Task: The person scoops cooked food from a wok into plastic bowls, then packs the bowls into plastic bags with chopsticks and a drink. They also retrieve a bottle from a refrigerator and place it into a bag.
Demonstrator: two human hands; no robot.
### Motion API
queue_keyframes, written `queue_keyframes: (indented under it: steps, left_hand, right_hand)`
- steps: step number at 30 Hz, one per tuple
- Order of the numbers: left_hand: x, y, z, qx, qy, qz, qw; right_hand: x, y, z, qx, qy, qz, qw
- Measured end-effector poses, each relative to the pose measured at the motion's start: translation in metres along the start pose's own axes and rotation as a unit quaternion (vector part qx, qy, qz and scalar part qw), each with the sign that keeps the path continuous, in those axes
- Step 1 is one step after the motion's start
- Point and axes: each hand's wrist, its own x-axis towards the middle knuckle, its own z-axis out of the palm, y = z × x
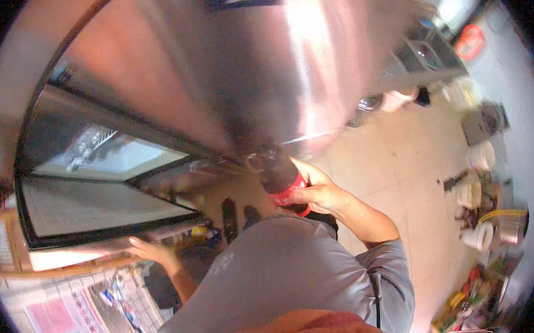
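My right hand is wrapped around a plastic bottle of dark drink with a red label, held in front of my belly. The bottle's neck points up and left, towards a steel appliance front. Over on the left, my left hand is stretched out at the outer side of a swung-out door with a dark gasket frame; whether it touches the door is hard to tell. Behind that door a lit cabinet interior shows blurred contents and a white rack.
Tan floor runs along my right. Against the wall stand buckets, a grey box and a crate of colourful items. A sink counter is at upper right. A wire rack with packets stands at lower left.
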Motion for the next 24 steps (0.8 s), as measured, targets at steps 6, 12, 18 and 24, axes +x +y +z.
queue_keyframes:
  steps: [6, 12, 18, 24]
  left_hand:
    - [-0.074, 0.065, 0.118, -0.050, -0.150, 0.150, 0.976]
    - [-0.263, -0.002, 0.178, 0.322, -0.664, 0.081, 0.670]
    - [-0.542, 0.103, 0.308, 0.309, -0.817, 0.179, 0.453]
    - [-0.808, 0.408, 0.538, 0.179, -0.777, 0.505, 0.331]
  right_hand:
    - [-0.198, -0.107, -0.121, 0.040, 0.177, -0.156, 0.971]
    - [-0.319, -0.215, -0.208, 0.051, 0.201, -0.312, 0.927]
    - [-0.404, -0.328, -0.339, 0.099, 0.228, -0.364, 0.898]
    - [-0.482, -0.484, -0.398, 0.092, 0.268, -0.420, 0.862]
